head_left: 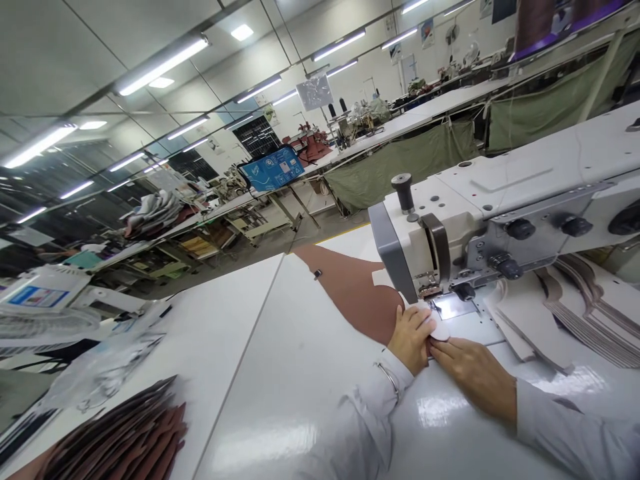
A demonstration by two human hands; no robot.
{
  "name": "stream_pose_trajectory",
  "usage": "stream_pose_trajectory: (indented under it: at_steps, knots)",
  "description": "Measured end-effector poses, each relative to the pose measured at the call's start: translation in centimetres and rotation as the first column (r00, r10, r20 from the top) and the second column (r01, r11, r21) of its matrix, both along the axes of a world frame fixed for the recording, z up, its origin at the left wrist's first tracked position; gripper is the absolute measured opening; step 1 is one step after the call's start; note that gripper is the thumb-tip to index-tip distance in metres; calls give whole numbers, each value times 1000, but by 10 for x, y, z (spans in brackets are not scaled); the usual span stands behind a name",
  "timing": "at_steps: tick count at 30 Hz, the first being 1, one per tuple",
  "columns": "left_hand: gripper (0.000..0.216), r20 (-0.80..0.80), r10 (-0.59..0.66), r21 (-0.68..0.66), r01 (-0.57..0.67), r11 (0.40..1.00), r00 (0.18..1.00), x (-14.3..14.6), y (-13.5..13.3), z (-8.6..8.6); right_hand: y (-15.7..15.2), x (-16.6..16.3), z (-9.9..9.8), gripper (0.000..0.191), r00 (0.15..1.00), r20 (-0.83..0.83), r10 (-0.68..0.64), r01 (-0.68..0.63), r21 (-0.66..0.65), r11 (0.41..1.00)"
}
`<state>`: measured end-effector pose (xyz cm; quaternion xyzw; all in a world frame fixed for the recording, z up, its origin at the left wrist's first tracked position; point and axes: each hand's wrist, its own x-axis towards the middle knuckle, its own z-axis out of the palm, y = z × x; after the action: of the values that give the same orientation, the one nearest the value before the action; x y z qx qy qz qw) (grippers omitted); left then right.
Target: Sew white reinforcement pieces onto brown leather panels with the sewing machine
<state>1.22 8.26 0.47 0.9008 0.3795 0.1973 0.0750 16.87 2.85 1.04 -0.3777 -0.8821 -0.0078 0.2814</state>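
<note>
Large sewing hall under a white ceiling [100,40], lit by long tube lamps [163,65] in rows and by some square panels [242,31]. At the far side white walls [370,70] with posters [427,32] and small fans [453,33], also a window [257,137] with a dark grille. Across the room long white tables [450,100] in lines, with green cloth [400,163] hanging below. Between them a blue screen [273,169] on a stand. Grey floor [280,241] with a yellow line [345,233]. On the tables at the left, piles of fabric [150,213].
</note>
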Motion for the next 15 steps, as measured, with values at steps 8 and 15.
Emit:
stream_pose_trajectory:
  at_steps: [8, 15]
  knots:
    - [26, -41, 17, 43, -15, 999, 999, 2, 6, 4, 9, 2, 1, 28, 1000, -5, 6, -6, -24, 1000]
    - [14, -118, -172, 165, 190, 968, 978, 4, 15, 2, -12, -13, -12, 35, 998, -37, -53, 59, 202, 978]
